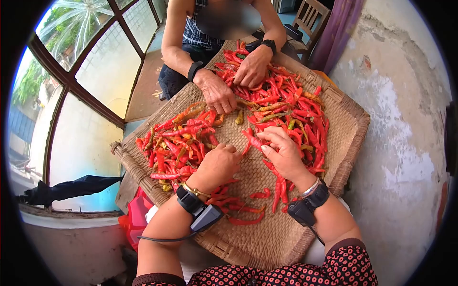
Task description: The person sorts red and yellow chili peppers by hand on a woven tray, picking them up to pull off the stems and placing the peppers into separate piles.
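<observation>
Right hand [285, 155], bare and entering from the lower right of the frame, pinches a slender, glossy red chilli pepper [253, 139] between thumb and fingers just right of the frame's centre. Left hand [220, 164], left of centre, is curled with its fingers bent inward; whether anything is held in it I cannot tell. Both wrists carry black straps with dark boxy devices, the left one a grey-faced device [207, 218].

Beneath the hands lies a broad, shallow tan tray of woven plant fibre [347, 125], tilted across the middle of the frame. A heap of long red chilli peppers mixed with olive and brownish ones [164, 155] lies at centre left, beside the left hand. A larger, mostly red heap [310, 125] runs from upper centre to right of centre, behind and beside the right hand. One curved red pepper [248, 220] lies at lower centre, and a short greenish-yellow pepper [239, 117] lies between the heaps.

At upper centre, another person's two hands [252, 67], with black bands at the wrists, reach down to the peppers. A folded black cloth umbrella [71, 188] lies along the window ledge at lower left.
</observation>
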Action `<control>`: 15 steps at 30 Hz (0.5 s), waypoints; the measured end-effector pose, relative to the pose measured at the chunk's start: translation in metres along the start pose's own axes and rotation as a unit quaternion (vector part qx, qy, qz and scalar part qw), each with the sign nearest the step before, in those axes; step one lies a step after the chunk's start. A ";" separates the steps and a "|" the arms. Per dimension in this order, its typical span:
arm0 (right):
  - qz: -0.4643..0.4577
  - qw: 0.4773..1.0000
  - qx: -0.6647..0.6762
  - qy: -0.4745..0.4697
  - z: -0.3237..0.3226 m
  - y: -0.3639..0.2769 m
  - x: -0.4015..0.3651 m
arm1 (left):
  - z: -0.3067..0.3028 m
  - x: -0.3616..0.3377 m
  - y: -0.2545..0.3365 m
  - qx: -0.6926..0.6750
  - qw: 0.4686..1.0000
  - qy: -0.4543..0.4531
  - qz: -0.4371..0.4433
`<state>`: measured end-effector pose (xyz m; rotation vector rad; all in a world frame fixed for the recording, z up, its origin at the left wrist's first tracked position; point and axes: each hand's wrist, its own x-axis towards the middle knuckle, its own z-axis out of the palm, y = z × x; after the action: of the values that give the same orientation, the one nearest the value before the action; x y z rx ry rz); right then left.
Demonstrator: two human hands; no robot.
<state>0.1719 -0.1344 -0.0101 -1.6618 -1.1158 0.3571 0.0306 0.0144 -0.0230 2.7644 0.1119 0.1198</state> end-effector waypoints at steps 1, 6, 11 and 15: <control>0.000 1.000 0.000 0.001 -0.001 -0.001 0.000 | 0.000 0.000 0.000 0.025 0.999 -0.019 -0.007; 0.015 0.999 -0.027 -0.013 -0.002 -0.006 0.000 | 0.008 0.000 0.002 0.006 0.999 -0.037 0.008; 0.014 0.982 -0.087 -0.168 0.001 0.002 -0.002 | 0.024 0.007 0.005 0.016 0.998 -0.001 0.052; -0.008 0.928 -0.128 -0.350 0.007 0.013 -0.015 | 0.017 0.006 0.003 0.001 0.996 0.083 0.026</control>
<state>0.1655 -0.1426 -0.0279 -1.7991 -1.7595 0.8722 0.0385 0.0061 -0.0368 2.7556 0.0831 0.3649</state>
